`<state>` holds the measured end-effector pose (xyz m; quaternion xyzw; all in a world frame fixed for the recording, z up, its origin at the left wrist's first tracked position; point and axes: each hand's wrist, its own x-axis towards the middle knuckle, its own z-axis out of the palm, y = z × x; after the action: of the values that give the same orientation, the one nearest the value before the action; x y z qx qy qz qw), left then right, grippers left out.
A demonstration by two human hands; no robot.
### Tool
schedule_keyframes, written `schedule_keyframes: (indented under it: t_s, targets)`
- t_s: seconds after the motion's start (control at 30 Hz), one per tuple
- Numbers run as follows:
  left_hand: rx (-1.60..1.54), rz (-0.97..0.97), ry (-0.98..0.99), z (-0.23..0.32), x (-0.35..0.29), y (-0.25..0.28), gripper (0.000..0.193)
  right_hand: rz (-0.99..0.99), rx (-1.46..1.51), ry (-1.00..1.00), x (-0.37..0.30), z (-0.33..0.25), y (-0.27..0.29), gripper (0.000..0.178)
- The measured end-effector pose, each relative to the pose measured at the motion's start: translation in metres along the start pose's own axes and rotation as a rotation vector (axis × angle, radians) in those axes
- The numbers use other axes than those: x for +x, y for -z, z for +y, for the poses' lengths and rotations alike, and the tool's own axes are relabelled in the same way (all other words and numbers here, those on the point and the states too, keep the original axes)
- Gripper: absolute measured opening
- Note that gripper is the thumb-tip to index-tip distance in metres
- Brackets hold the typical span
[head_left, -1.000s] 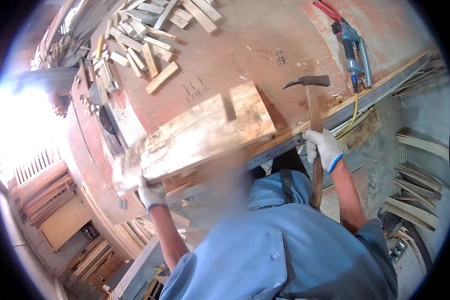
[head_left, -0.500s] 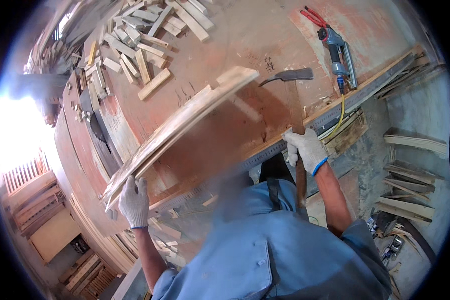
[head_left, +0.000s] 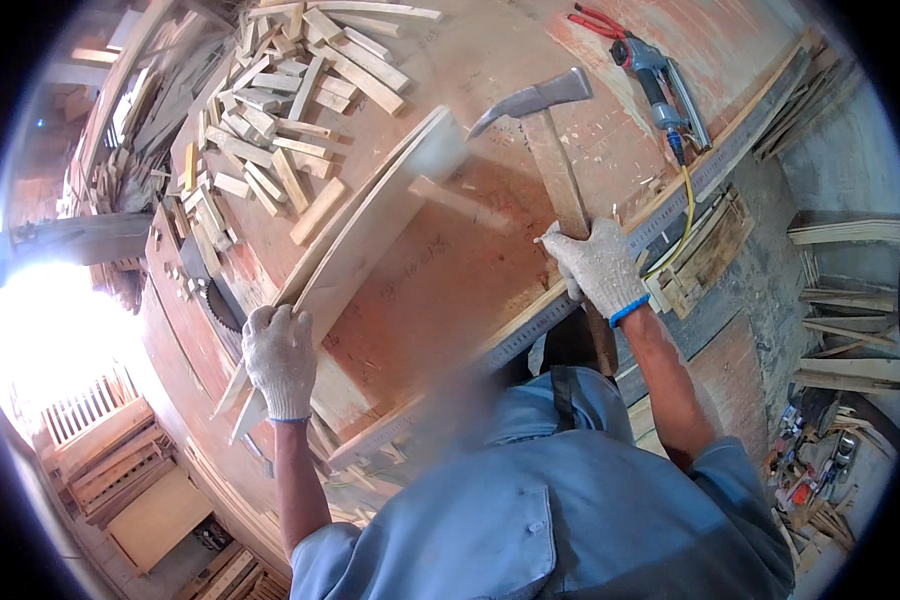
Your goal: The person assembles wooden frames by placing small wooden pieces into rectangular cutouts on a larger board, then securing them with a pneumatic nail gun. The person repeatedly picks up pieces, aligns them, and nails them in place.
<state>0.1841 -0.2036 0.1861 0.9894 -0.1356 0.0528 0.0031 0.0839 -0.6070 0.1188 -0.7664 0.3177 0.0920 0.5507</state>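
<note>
My left hand (head_left: 278, 362), in a white work glove, is closed on a long wooden piece (head_left: 375, 230) made of two thin boards set face to face. The boards part near the glove, and their lower ends stick out past it; they are held tilted over the bench. My right hand (head_left: 600, 268), gloved with a blue cuff, is wrapped round the wooden handle of a claw hammer (head_left: 555, 175). The steel head is raised beyond the far end of the boards, its curved claw pointing left. The handle's butt comes out below my fist.
A nail gun (head_left: 655, 95) with a yellow hose (head_left: 687, 215) and red-handled pliers (head_left: 597, 20) lie at the back right. Wood offcuts (head_left: 280, 130) heap at the back left. A circular saw blade (head_left: 222, 305) rises from the bench. A ruled strip (head_left: 530, 328) lines the near edge.
The hammer has come up and turned toward me, its head lifted off the bench. The wooden piece has tipped steeper, its two boards now showing apart. The view has shifted slightly.
</note>
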Motion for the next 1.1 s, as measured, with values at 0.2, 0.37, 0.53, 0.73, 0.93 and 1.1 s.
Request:
schedule_keyframes:
  t_s: [0.2,0.37,0.53,0.73,0.93,1.1]
  targets:
    - [-0.043,0.036,-0.017,-0.002,0.002,-0.002,0.019,0.129,-0.280,0.205,0.010,-0.018,-0.006,0.058]
    - [-0.029,0.043,-0.011,-0.003,-0.003,-0.005,0.017,0.185,-0.362,0.191,0.011,-0.047,-0.014,0.056]
    - [-0.002,0.085,-0.030,-0.001,-0.006,-0.007,0.017,0.233,-0.471,0.250,0.016,-0.050,-0.020,0.047]
    - [0.011,0.069,-0.041,-0.002,-0.014,-0.009,0.016,0.223,-0.552,0.287,0.013,-0.049,-0.030,0.037]
    - [-0.004,0.056,-0.050,-0.002,-0.011,-0.007,0.014,0.164,-0.492,0.284,0.007,-0.049,-0.037,0.037]
    - [-0.029,0.070,-0.036,-0.005,-0.011,-0.008,0.014,0.198,-0.424,0.247,-0.009,-0.067,-0.024,0.039]
